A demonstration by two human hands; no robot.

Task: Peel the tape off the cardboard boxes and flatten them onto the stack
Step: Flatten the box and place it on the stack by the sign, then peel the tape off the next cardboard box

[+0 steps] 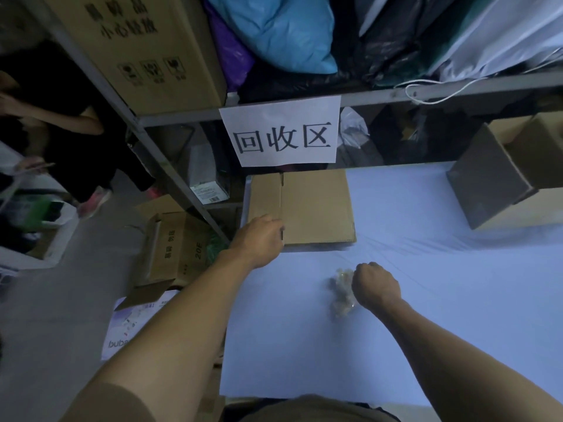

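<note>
My left hand (262,236) rests on the flattened brown cardboard box (316,205) at the tabletop's (426,300) far left; the crumpled clear tape wad (341,290) lies nearer, beside my right hand (376,284)

A white paper sign (281,132) hangs from the shelf rail beyond the left grip. Blue bag (283,28) lies above it. A pale blue sheet (426,300) covers the desk.
</note>
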